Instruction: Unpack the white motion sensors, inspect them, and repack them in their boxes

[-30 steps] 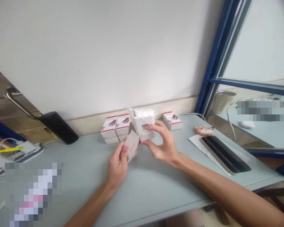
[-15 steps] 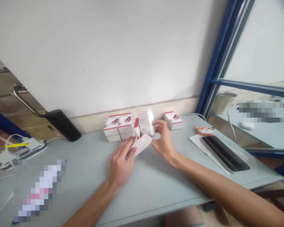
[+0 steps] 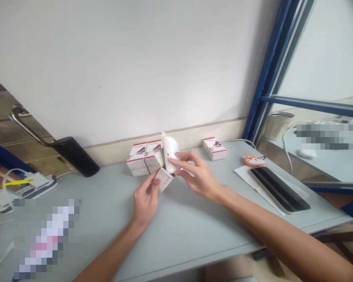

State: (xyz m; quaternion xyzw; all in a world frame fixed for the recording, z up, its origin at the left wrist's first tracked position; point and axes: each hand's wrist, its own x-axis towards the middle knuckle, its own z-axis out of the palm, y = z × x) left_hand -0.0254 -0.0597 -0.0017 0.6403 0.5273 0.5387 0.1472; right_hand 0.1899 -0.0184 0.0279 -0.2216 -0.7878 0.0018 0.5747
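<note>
My left hand (image 3: 147, 196) is closed around a small white carton (image 3: 165, 180), tilted, with its open end facing up and away from me. At that open end, the fingers of my right hand (image 3: 198, 172) grip a white item in a clear plastic wrapper (image 3: 171, 152). The wrapped item stands tilted, its lower end at the carton's mouth; how far it sits inside is hidden. Just behind my left hand is a group of white and red boxes (image 3: 137, 153), side by side and stacked. Farther right, another white and red box (image 3: 214, 149) stands by the wall.
A dark phone (image 3: 279, 189) lies on white paper at the right, below an orange animal-faced case (image 3: 253, 160). At the left are a black cylinder on a metal handle (image 3: 76, 156) and a power strip (image 3: 29, 188) with cables. A blue frame (image 3: 261, 78) rises at the right.
The wrapped item and carton have moved left and turned, so the item now shows a narrower side. My right hand has shifted left with it, its fingers stretched farther along the item.
</note>
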